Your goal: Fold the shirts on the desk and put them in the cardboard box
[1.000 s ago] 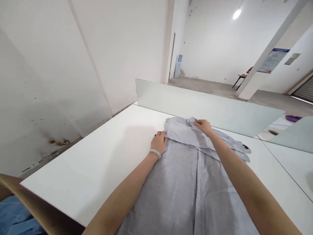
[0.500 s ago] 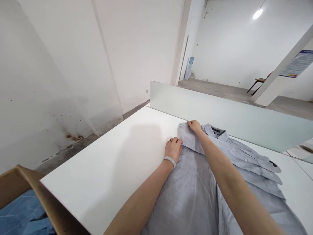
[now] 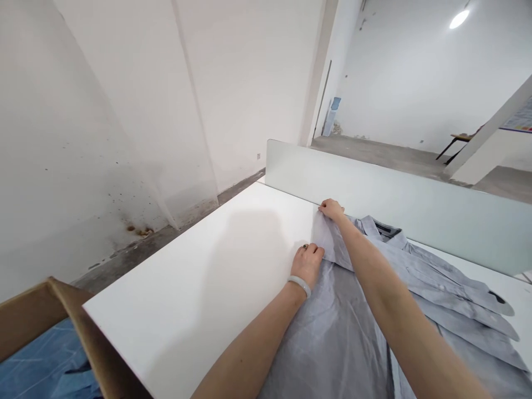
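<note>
Two bare hands work along the left edge of a grey shirt [image 3: 328,327], which lies on a white table [image 3: 195,299] with its collar [image 3: 401,238] near the pale partition [image 3: 374,183] at the far side. The right hand [image 3: 331,209] has its thumb and fingers brought together, pinching the far corner of a folded layer of the shirt, close to the partition. The left hand [image 3: 307,263], a bangle [image 3: 300,285] at its wrist, is half curled, its fingertips touching the nearer end of that layer; from where I stand I cannot tell whether it grips the cloth or merely presses it.

I take the step in hand to be squaring up this turned edge. Done well, it wants both hands drawing gently and evenly apart, so the edge between them runs straight without stretching. Thin cloth like this should crease readily, so I would smooth the wrinkles nearer the person before pressing anything flat. The right forearm [image 3: 394,299] crosses above the shirt; lifting it a little would spare the layers on the right from being dragged askew. A cardboard box [image 3: 78,332] with blue cloth [image 3: 45,360] inside stands at the table's near left corner, apart from both hands.
</note>
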`<state>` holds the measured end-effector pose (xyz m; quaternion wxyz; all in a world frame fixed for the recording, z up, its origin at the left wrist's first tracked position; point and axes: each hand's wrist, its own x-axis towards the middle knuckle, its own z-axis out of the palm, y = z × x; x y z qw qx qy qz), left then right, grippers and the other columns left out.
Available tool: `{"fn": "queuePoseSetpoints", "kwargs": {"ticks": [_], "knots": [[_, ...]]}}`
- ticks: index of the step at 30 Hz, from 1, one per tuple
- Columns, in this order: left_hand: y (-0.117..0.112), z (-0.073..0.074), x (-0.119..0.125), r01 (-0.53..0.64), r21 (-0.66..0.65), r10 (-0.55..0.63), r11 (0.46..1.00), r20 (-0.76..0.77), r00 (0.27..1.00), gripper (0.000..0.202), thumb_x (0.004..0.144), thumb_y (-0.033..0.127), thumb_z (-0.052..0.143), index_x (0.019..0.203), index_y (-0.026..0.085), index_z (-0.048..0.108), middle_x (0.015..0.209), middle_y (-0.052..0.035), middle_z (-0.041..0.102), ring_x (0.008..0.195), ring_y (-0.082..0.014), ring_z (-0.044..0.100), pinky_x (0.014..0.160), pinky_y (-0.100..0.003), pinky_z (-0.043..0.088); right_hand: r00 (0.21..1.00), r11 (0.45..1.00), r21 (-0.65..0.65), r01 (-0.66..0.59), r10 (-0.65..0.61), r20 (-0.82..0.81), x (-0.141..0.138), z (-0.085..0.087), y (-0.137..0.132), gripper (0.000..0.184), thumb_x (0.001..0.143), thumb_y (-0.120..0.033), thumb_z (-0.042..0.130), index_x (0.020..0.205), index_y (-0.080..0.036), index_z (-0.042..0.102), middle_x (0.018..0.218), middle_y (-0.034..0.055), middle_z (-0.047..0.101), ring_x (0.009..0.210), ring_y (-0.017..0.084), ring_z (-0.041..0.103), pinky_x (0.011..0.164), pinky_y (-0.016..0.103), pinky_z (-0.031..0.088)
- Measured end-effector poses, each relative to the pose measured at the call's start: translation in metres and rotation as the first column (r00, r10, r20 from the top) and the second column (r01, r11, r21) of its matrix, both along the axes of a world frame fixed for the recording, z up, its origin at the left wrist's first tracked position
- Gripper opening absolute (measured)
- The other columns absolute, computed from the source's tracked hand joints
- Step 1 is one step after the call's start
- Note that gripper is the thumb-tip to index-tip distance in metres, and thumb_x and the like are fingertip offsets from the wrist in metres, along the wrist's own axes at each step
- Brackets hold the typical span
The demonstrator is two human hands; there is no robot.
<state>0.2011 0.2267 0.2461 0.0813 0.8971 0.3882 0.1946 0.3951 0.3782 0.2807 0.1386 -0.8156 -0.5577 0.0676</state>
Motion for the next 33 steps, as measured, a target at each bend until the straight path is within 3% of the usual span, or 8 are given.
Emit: {"fn": "queuePoseSetpoints", "kwargs": {"ticks": [6,10,14,18,22,25,29,33], "knots": [[-0.003,0.003,-0.004,-0.048,0.031,0.049,0.998,-0.043,0.998,0.033,0.085,-0.001,0.037,0.098,0.018,0.060,0.099,-0.0088,0.059,0.090,-0.0213,0.054,0.086,-0.036,0.043,1.000,0.995,0.095,0.010,-0.008,-0.023,0.002,-0.009,-0.008,0.024,0.085,-0.030,0.050,0.093,-0.019,0.069,0.101,0.0101,0.069,0.097,0.021,0.061,0.086,0.032,0.042],[-0.002,0.002,-0.001,-0.075,0.069,0.077,0.995,-0.029,0.997,0.026,0.088,0.005,0.039,0.099,0.018,0.060,0.103,-0.0083,0.057,0.092,-0.0227,0.054,0.087,-0.037,0.042,0.999,0.989,0.148,-0.027,0.029,-0.014,0.028,-0.002,-0.024,0.035,0.091,-0.034,0.039,0.097,-0.017,0.068,0.103,0.0103,0.069,0.096,0.019,0.060,0.081,0.025,0.042],[-0.001,0.003,0.001,-0.076,0.086,0.077,0.993,-0.007,0.997,0.025,0.091,0.010,0.039,0.101,0.020,0.060,0.105,-0.0072,0.057,0.094,-0.0227,0.053,0.086,-0.038,0.042,0.998,0.997,0.044,-0.058,0.059,-0.036,0.064,0.003,-0.053,0.034,0.088,-0.036,0.044,0.076,-0.015,0.069,0.079,0.0087,0.070,0.075,0.018,0.062,0.069,0.025,0.043],[0.001,0.001,0.001,-0.065,0.076,0.066,0.995,-0.017,0.998,0.026,0.092,0.011,0.040,0.099,0.022,0.063,0.102,-0.0060,0.058,0.095,-0.0223,0.052,0.087,-0.037,0.042,0.988,0.990,-0.044,-0.137,0.134,-0.071,0.077,-0.005,-0.074,0.029,0.080,-0.040,0.057,0.066,-0.017,0.067,0.066,0.0017,0.066,0.063,0.014,0.058,0.060,0.022,0.041],[0.002,-0.002,0.002,-0.039,0.025,0.039,0.999,-0.027,0.999,0.026,0.092,0.011,0.041,0.099,0.021,0.064,0.101,-0.0057,0.059,0.096,-0.0210,0.052,0.087,-0.033,0.043,0.992,0.992,0.004,-0.122,0.122,-0.034,0.072,-0.014,-0.074,0.019,0.081,-0.028,0.055,0.070,-0.017,0.068,0.072,0.0007,0.068,0.071,0.015,0.060,0.064,0.021,0.041],[0.002,0.000,0.003,-0.035,-0.008,0.034,0.999,-0.050,0.998,0.028,0.091,0.008,0.041,0.100,0.020,0.064,0.101,-0.0053,0.060,0.096,-0.0201,0.052,0.087,-0.031,0.044,0.997,0.994,0.080,-0.072,0.072,0.005,0.066,-0.022,-0.070,0.020,0.083,-0.022,0.050,0.078,-0.017,0.069,0.084,0.0053,0.071,0.081,0.018,0.062,0.072,0.024,0.042],[0.001,0.002,0.003,-0.046,-0.005,0.046,0.999,-0.054,0.998,0.031,0.089,0.004,0.040,0.101,0.020,0.063,0.104,-0.0058,0.060,0.097,-0.0198,0.052,0.086,-0.030,0.046,0.998,0.984,0.170,-0.058,0.055,0.020,0.060,-0.031,-0.071,0.021,0.084,-0.023,0.051,0.082,-0.017,0.071,0.091,0.0095,0.072,0.087,0.021,0.063,0.078,0.027,0.043],[0.001,0.001,0.003,-0.038,0.028,0.039,0.999,-0.023,0.999,0.027,0.086,0.006,0.044,0.098,0.020,0.064,0.104,-0.0062,0.060,0.097,-0.0212,0.053,0.087,-0.033,0.047,0.997,0.964,0.258,-0.070,0.070,0.007,0.072,-0.029,-0.094,0.026,0.088,-0.029,0.048,0.092,-0.019,0.071,0.096,0.0071,0.072,0.089,0.019,0.063,0.083,0.027,0.044]]}}
